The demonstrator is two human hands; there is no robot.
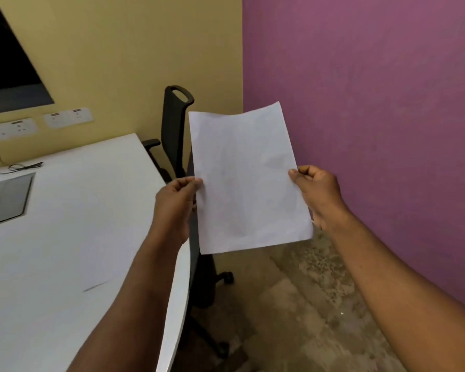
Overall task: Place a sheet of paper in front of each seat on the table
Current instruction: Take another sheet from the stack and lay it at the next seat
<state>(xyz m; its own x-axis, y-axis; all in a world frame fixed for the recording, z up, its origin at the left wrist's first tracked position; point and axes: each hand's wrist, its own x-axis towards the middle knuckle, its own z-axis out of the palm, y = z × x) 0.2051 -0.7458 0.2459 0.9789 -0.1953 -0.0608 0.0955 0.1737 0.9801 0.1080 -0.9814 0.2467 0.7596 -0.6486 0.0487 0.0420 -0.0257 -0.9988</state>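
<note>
I hold white paper (pixel 246 178) upright in the air, off the right edge of the white table (pixel 78 224). My left hand (pixel 176 202) pinches its left edge and my right hand (pixel 316 194) pinches its right edge. Whether it is one sheet or a thin stack I cannot tell. A black office chair (pixel 176 124) stands pushed against the table's far right side, partly hidden behind the paper. No paper lies on the visible tabletop.
A grey cable hatch (pixel 6 200) is set into the table at the left, with black and white cables (pixel 24 166) beside it. Wall sockets (pixel 67 118) and a dark screen (pixel 8 63) are on the yellow wall. The purple wall (pixel 373 103) bounds the carpeted aisle at the right.
</note>
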